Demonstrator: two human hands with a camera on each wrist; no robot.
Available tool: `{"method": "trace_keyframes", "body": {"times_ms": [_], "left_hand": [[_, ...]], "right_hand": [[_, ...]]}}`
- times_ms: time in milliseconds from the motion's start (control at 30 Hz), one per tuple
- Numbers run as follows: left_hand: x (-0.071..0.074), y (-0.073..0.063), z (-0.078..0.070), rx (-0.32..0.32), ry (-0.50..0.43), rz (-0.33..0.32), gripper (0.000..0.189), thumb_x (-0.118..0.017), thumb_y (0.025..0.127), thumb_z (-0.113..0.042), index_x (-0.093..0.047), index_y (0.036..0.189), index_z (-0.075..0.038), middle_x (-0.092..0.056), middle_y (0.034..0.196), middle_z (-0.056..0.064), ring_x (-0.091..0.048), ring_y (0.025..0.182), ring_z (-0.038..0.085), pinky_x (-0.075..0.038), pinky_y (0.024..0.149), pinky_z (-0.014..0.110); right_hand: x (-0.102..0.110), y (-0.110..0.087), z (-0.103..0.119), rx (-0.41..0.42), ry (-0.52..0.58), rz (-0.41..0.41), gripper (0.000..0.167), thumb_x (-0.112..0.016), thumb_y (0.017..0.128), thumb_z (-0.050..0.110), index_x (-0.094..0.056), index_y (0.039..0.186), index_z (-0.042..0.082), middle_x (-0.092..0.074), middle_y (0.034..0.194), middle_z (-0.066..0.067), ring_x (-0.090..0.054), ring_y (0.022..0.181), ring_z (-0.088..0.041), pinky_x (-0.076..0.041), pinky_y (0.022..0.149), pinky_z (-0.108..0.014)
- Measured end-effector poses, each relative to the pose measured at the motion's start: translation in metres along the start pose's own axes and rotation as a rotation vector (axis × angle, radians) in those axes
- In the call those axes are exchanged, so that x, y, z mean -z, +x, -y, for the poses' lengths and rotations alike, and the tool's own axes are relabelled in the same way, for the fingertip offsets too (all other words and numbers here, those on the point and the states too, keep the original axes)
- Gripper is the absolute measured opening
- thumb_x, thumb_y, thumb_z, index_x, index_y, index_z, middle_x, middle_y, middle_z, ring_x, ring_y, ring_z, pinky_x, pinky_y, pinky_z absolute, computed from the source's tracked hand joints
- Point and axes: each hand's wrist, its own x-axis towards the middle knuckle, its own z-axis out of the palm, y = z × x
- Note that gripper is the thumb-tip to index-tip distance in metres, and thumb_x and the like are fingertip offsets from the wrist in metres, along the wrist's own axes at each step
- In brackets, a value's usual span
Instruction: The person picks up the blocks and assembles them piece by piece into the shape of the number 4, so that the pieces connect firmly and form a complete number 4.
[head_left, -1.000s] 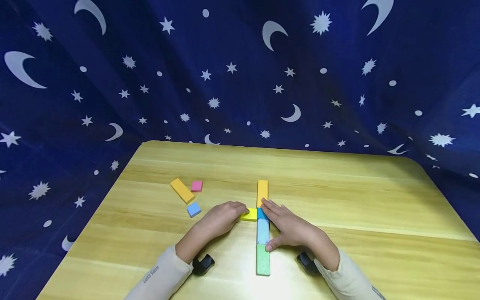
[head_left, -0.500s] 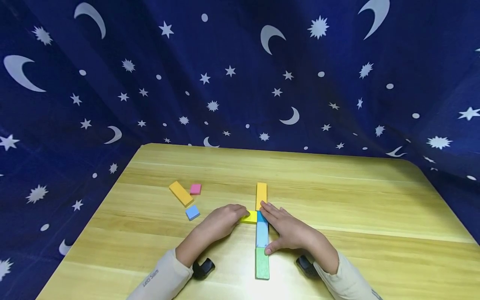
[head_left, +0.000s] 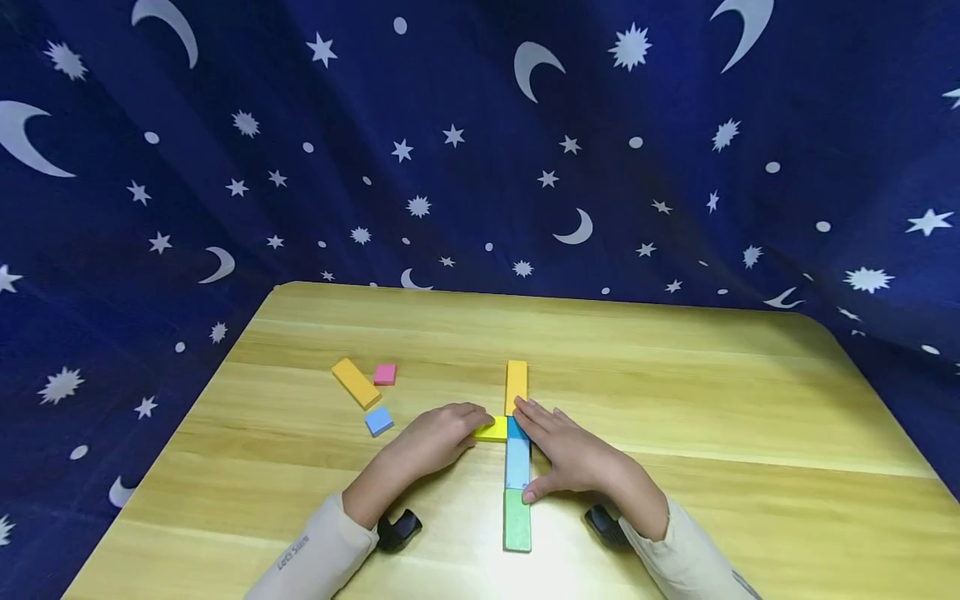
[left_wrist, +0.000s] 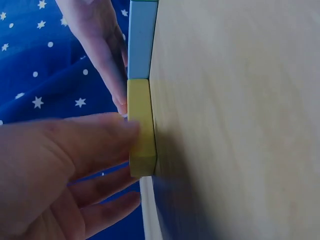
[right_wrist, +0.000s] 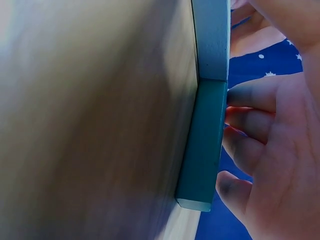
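With my left hand (head_left: 442,435) I pinch a yellow block (head_left: 491,429) that lies flat on the table. In the left wrist view the thumb covers part of the yellow block (left_wrist: 142,107). Its inner end meets a column of flat blocks: orange (head_left: 517,379) at the far end, dark blue (head_left: 515,428), light blue (head_left: 517,462), then green (head_left: 517,521) nearest me. My right hand (head_left: 573,450) lies over the dark blue block, fingers extended, its thumb tip by the light blue and green joint. The right wrist view shows the fingertips along the block (right_wrist: 202,145), which looks teal there.
Left of my hands lie a loose orange block (head_left: 356,383), a small pink square block (head_left: 386,374) and a small blue square block (head_left: 379,421). A dark blue curtain (head_left: 465,92) with moons and stars hangs behind the wooden table (head_left: 675,375).
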Motion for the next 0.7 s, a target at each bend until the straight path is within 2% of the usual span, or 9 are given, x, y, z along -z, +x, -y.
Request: {"method": "trace_keyframes", "body": {"times_ms": [100, 300, 500, 700], "left_hand": [[0.001, 0.000, 0.000, 0.000, -0.003, 0.019, 0.036, -0.062, 0.087, -0.019, -0.058, 0.122, -0.010, -0.058, 0.124, 0.008, -0.055, 0.115, 0.021, -0.045, 0.095, 0.034], [0.000, 0.007, -0.003, -0.024, -0.034, 0.072, 0.050, -0.055, 0.091, -0.026, -0.044, 0.135, -0.004, -0.046, 0.138, 0.010, -0.043, 0.127, 0.026, -0.034, 0.105, 0.036], [-0.001, 0.011, -0.005, -0.015, -0.056, 0.115, 0.051, -0.052, 0.093, -0.027, -0.040, 0.137, -0.004, -0.044, 0.139, 0.008, -0.039, 0.130, 0.027, -0.032, 0.106, 0.037], [-0.003, 0.012, -0.005, -0.031, -0.058, 0.137, 0.052, -0.052, 0.093, -0.027, -0.040, 0.137, -0.005, -0.044, 0.140, 0.007, -0.038, 0.130, 0.028, -0.032, 0.106, 0.038]], "right_hand": [[0.000, 0.002, 0.001, -0.001, -0.012, 0.001, 0.108, -0.069, 0.065, 0.056, -0.022, 0.143, -0.001, -0.012, 0.153, -0.013, -0.012, 0.140, -0.030, -0.014, 0.111, -0.051], [0.003, 0.004, 0.001, -0.021, -0.029, 0.019, 0.107, -0.070, 0.066, 0.054, -0.021, 0.144, 0.001, -0.011, 0.153, -0.012, -0.010, 0.141, -0.028, -0.013, 0.112, -0.050], [0.005, 0.006, 0.001, -0.026, -0.036, 0.013, 0.107, -0.071, 0.066, 0.054, -0.020, 0.144, 0.002, -0.011, 0.153, -0.011, -0.008, 0.141, -0.028, -0.012, 0.112, -0.050], [0.003, 0.006, 0.000, -0.030, -0.051, 0.006, 0.109, -0.070, 0.064, 0.057, -0.021, 0.144, 0.001, -0.011, 0.153, -0.012, -0.008, 0.141, -0.028, -0.011, 0.112, -0.050]]}}
